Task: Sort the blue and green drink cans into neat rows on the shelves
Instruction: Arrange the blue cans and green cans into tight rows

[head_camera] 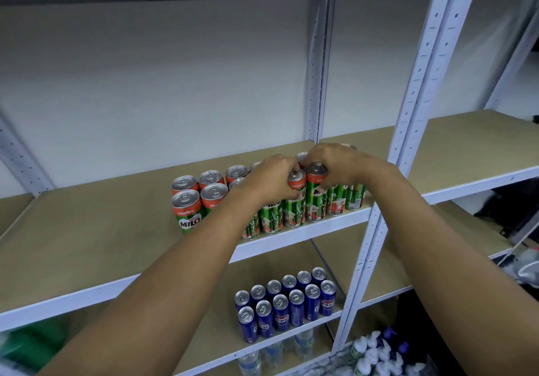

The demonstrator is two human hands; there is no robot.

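Centrally, the left hand (272, 179) grips one green can (295, 200) and the right hand (335, 165) grips an adjacent green can (316, 193) on the upper shelf (306, 230); blue cans (287, 302) stand in rows at lower centre.

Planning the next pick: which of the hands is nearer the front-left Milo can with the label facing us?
Left. The left hand grips a can right of the front-left Milo can, a few cans along the row. The right hand is farther right, gripping another can.
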